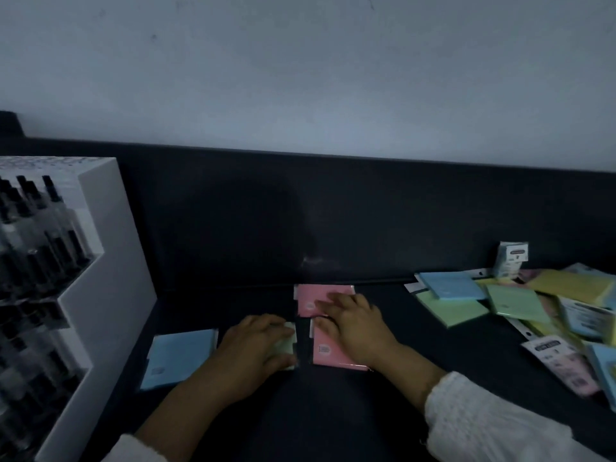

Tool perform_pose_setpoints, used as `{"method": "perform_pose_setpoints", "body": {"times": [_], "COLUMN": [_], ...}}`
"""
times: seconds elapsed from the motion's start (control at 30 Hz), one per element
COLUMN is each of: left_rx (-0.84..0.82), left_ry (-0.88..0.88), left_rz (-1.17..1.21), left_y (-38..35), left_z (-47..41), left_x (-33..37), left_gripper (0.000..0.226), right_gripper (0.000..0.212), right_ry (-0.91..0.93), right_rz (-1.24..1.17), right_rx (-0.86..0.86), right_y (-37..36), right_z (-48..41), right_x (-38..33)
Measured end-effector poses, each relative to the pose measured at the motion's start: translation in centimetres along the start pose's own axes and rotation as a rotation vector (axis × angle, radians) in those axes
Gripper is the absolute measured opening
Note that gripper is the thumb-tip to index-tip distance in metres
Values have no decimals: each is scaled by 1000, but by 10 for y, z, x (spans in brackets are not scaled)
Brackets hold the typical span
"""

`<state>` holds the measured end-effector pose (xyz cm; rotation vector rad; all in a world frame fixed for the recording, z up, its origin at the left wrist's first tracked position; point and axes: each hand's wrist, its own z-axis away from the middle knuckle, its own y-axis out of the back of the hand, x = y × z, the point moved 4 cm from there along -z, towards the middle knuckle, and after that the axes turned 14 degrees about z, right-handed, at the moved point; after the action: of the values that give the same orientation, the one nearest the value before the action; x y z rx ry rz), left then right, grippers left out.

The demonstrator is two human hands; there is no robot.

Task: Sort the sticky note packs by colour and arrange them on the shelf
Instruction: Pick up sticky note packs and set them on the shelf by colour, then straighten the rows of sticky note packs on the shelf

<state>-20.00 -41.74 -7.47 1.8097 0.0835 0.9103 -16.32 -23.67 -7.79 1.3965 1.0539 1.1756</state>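
Two pink sticky note packs lie on the dark shelf, one behind and one nearer. My right hand lies flat across both with straight fingers. My left hand rests on a pale green pack just left of the pink ones, and covers most of it. A blue pack lies flat further left. An unsorted heap of blue, green, yellow and pink packs sits at the right.
A white display stand with dark pens fills the left side. A small white box stands upright behind the heap. The shelf's dark back wall rises behind the packs.
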Motion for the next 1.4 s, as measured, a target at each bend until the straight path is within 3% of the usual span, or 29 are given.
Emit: {"method": "perform_pose_setpoints", "body": {"times": [0.07, 0.17, 0.23, 0.37, 0.67, 0.8, 0.87, 0.97, 1.07, 1.3, 1.4], "left_rx": [51, 122, 65, -22, 5, -55, -37, -16, 68, -8, 68], "left_ry": [-34, -271, -353, -332, -281, -196, -129, -113, -223, -261, -225], "left_rz": [-4, -99, -86, -93, -109, -170, -161, -63, -140, 20, 63], "left_y": [1, -3, -15, -36, -34, -25, -23, -42, -90, -190, -203], "left_z": [0, -6, -7, -13, -20, -31, -42, -67, -100, -165, -191], "left_x": [3, 27, 44, 49, 59, 74, 95, 149, 222, 341, 363], "left_gripper": [91, 53, 35, 32, 31, 26, 20, 38, 44, 44, 38], "right_gripper": [49, 47, 44, 39, 48, 48, 47, 47, 43, 38, 40], "right_ry": [1, 11, 17, -6, 68, 136, 176, 172, 121, -130, -247], "right_rz": [-8, -32, -65, -233, -227, -328, -359, -328, -265, -247, -266], "right_rx": [1, -9, -16, -81, -93, 8, 86, 165, 218, 201, 186], "right_y": [1, 0, 0, 7, 6, 30, 43, 57, 60, 34, 25], "right_z": [0, -1, -1, -6, -3, 21, 40, 73, 104, 157, 170], "right_x": [0, 0, 2, 17, 34, 60, 88, 152, 237, 412, 463]}}
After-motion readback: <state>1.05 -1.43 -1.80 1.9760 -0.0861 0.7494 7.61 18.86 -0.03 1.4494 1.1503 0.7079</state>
